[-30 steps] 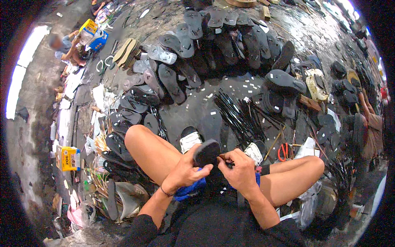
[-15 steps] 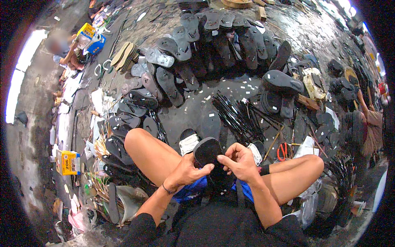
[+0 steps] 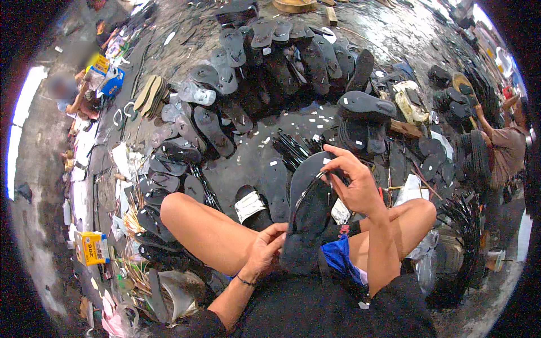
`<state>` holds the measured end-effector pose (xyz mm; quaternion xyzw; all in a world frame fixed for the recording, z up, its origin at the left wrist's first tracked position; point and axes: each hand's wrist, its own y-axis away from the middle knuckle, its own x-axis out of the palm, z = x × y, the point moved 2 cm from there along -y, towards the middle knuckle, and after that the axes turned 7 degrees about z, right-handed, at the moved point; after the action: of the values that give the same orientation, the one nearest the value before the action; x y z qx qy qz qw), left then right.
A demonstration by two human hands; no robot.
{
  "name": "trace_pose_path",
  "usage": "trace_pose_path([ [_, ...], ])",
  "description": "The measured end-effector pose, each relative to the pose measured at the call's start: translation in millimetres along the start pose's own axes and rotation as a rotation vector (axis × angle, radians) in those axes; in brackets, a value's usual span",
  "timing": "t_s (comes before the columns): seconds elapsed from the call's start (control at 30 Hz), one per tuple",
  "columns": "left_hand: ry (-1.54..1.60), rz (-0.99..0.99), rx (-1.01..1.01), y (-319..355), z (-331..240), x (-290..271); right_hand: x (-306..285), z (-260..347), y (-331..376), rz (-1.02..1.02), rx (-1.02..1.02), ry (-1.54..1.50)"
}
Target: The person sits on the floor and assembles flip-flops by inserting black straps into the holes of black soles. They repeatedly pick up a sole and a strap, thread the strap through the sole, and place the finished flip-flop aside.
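Note:
A black flip-flop sole (image 3: 309,217) stands lengthwise in front of my lap, its broad face toward me. My left hand (image 3: 266,248) is closed on its left edge near the lower end. At the upper right side, my right hand (image 3: 360,186) pinches a thin black strip (image 3: 302,197) that curves down across the sole. Some of the right fingertips are hidden against the strip. Beyond the sole, another dark sole (image 3: 276,188) lies on the floor. A slide sandal with a white band (image 3: 251,206) is beside it, between my knees.
Many dark flip-flops (image 3: 276,70) form an arc ahead. Black strips (image 3: 290,149) lie in a bundle beyond my hands. Stacked soles (image 3: 363,135) and a wood block (image 3: 406,129) are right. A yellow box (image 3: 93,248) stands left. Other people sit far left and right, one in a brown shirt (image 3: 507,152).
The sole has been raised and turned so its long face shows. My right hand has moved up and right, with the thin strip now visible in it. The whole view has shifted slightly.

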<state>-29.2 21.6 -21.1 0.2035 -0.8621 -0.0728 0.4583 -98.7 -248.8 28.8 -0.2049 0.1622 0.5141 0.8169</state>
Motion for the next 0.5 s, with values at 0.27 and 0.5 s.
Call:
trace_pose_path([
  [0.27, -0.075, -0.051, -0.184, -4, 2, 6, 11, -6, 1, 0.069, -0.004, -0.146],
  [0.5, -0.981, -0.109, 0.082, -35, -39, 23, 57, -34, -12, -0.009, 0.005, -0.393],
])
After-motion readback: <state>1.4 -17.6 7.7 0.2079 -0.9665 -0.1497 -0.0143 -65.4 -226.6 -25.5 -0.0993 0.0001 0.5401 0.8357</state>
